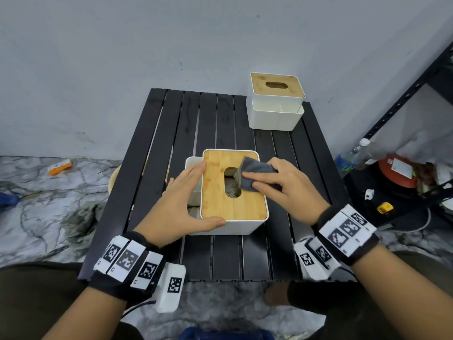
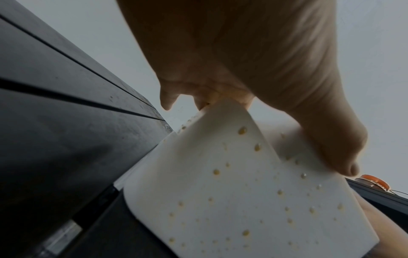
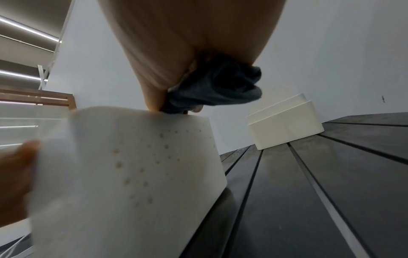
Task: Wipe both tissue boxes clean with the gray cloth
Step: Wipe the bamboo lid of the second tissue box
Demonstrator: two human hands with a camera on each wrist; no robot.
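Right hand: fingers pressing folded gray cloth onto bamboo lid, beside its oval slot
Left hand: fingers straight, thumb on near tissue box front edge, bracing it
Near box walls: speckled with brownish spots
Far tissue box: beyond near box, worktop corner
Writing: none legible

Even, soft light fills the head view, with faint shadows and lines bowing toward the rim from 3 to 9 o'clock. Both wrist views are dimmer and soft; ceiling light strips glare at 10 o'clock in the right one, where the near tissue box blurs.
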